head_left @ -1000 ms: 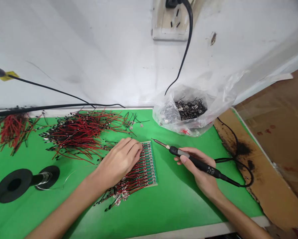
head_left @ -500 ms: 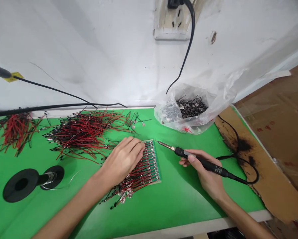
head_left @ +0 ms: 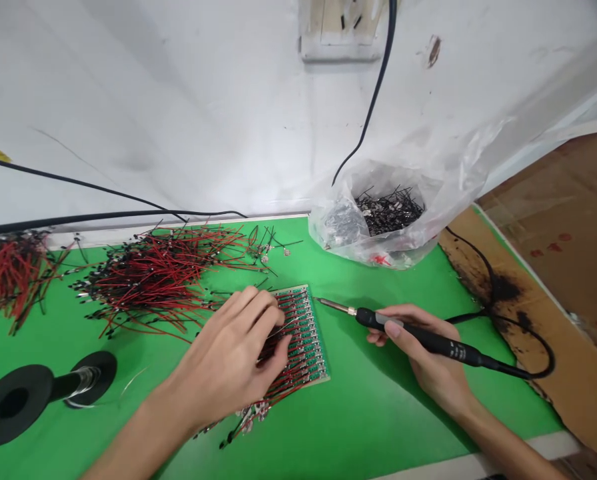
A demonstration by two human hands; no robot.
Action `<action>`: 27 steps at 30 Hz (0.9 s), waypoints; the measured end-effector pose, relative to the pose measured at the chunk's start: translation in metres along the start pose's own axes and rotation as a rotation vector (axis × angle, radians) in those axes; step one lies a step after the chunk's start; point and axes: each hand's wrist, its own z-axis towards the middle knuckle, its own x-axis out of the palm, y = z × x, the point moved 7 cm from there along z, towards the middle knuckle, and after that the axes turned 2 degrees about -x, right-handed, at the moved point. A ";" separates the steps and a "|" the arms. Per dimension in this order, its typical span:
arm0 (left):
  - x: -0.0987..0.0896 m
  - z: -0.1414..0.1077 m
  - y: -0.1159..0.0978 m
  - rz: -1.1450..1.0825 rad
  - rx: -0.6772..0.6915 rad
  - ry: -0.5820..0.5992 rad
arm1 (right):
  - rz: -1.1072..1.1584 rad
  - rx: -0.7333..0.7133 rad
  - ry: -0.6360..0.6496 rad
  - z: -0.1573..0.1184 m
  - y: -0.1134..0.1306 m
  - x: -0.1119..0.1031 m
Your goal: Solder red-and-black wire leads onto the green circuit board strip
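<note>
A green bench mat (head_left: 378,427) carried a heap of red-and-black wires (head_left: 158,280) and a clear plastic bag (head_left: 338,233) of dark components. A printed circuit board (head_left: 313,353) lay just past the heap, its soldered wires fanning toward the person. The left hand (head_left: 223,360) curved over the board, fingers (head_left: 266,317) among the wires, any grip impossible to tell. The right hand (head_left: 423,353) held a soldering iron (head_left: 418,337), its tip just beside the board's edge

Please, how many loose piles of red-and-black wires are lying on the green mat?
2: a smaller wire pile at the far left, and a larger wire pile to its right.
</note>
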 end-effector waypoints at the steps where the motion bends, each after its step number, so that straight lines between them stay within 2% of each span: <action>1: 0.000 0.000 -0.001 0.010 0.007 0.012 | -0.001 0.003 0.003 0.000 0.000 0.000; 9: 0.005 0.000 0.000 0.072 0.065 0.027 | 0.002 0.016 0.019 -0.002 -0.002 -0.001; 16: -0.007 -0.002 -0.002 0.027 0.071 -0.091 | -0.038 0.030 0.013 -0.002 -0.001 0.000; 22: 0.002 -0.001 0.004 0.047 0.090 -0.101 | -0.044 0.050 -0.008 -0.002 0.000 0.000; 27: 0.001 -0.003 0.000 0.121 0.168 -0.172 | -0.075 0.058 0.003 0.000 0.006 0.002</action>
